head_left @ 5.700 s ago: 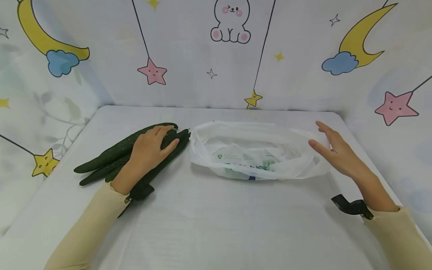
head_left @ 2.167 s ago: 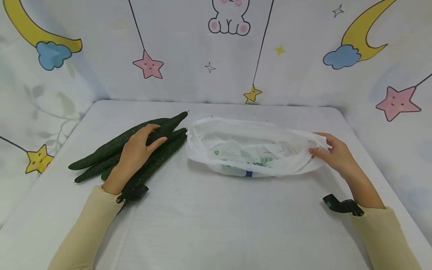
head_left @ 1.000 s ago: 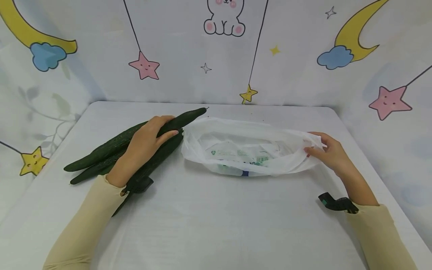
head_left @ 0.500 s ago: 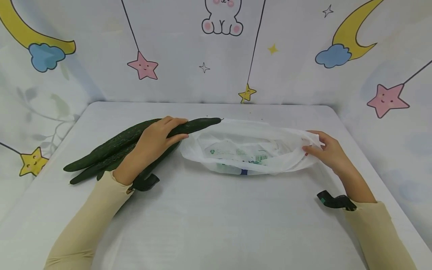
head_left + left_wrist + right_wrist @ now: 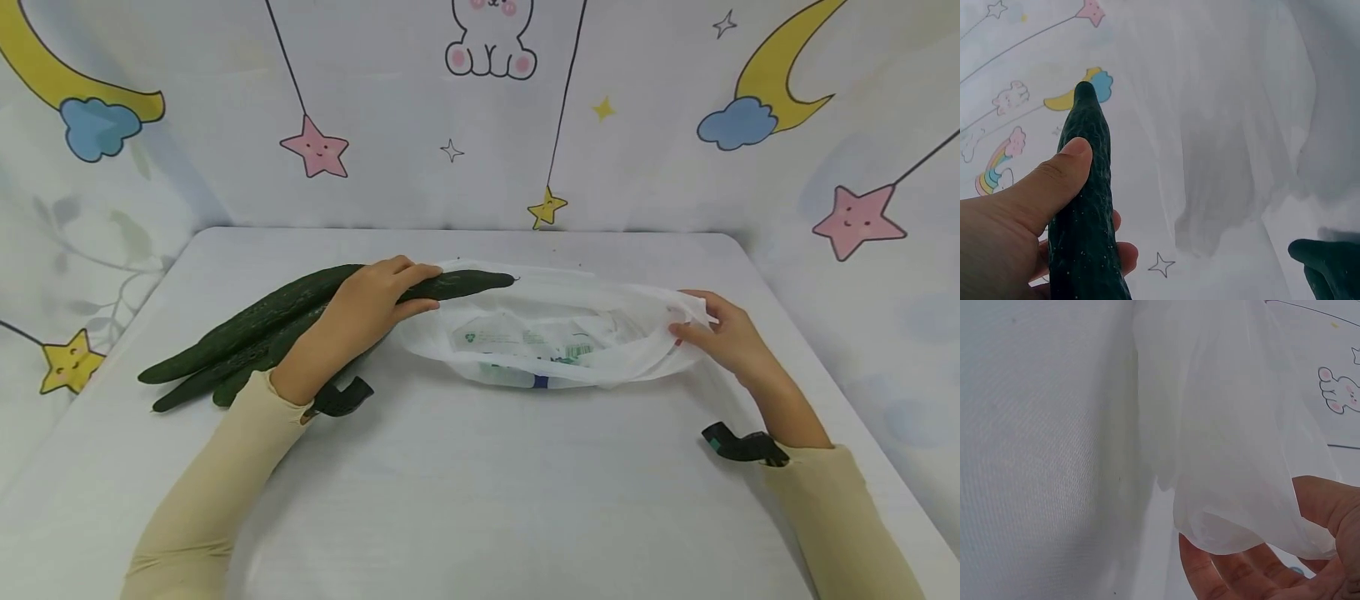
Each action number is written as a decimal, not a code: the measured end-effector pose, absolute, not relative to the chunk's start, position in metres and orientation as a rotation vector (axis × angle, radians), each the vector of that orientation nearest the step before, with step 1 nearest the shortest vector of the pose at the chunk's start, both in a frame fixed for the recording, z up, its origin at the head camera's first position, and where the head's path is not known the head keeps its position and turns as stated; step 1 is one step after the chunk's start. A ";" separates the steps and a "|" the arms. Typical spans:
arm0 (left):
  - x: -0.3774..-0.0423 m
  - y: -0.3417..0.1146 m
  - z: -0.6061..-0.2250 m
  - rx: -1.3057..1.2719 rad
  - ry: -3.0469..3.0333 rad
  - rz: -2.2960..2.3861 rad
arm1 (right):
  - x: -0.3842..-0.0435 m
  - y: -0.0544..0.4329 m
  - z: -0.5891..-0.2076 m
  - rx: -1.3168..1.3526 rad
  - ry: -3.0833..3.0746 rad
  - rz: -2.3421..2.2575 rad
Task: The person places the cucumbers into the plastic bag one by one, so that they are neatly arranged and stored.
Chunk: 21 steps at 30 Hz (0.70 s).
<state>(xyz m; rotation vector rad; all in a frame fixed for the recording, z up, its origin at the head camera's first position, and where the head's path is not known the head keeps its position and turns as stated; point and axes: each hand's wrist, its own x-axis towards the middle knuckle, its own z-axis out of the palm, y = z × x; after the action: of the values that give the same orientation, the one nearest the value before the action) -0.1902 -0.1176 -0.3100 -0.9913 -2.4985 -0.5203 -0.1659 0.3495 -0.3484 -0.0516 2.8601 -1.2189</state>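
Note:
My left hand (image 5: 375, 304) grips a long dark green cucumber (image 5: 1088, 206), thumb on one side and fingers round the other. In the head view that cucumber's tip reaches over the left part of a white plastic bag (image 5: 525, 371). With its mouth spread wide, the bag lies on the table and shows green print inside. At the bag's right end my right hand (image 5: 731, 337) pinches the rim between thumb and fingers. In the right wrist view the thin plastic (image 5: 1229, 444) hangs over those fingers. Several more cucumbers (image 5: 247, 329) lie in a pile under and left of my left forearm.
A white cloth covers the table (image 5: 495, 492). Behind it stands a white backdrop (image 5: 375, 83) printed with moons, stars and a bear. A black wrist camera (image 5: 742, 446) sits on the right wrist, another camera (image 5: 343, 397) on the left.
The left hand has taken a cucumber from the pile and moved it right, its tip now over the bag. The right hand, earlier open beside the bag, now holds its rim.

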 end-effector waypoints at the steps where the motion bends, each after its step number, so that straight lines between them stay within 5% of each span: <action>1: -0.190 -0.115 -0.310 -1.005 -2.496 -0.517 | -0.166 0.350 -0.349 -0.057 2.856 -1.224; 21: -0.194 -0.070 -0.303 -1.160 -2.528 -0.475 | -0.165 0.346 -0.349 -0.034 2.848 -1.221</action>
<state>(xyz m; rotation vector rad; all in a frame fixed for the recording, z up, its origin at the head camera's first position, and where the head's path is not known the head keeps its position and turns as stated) -0.1944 -0.0697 -0.3032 -1.1601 -2.5281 -0.4749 -0.1649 0.3456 -0.3488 -0.0336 2.8475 -1.2213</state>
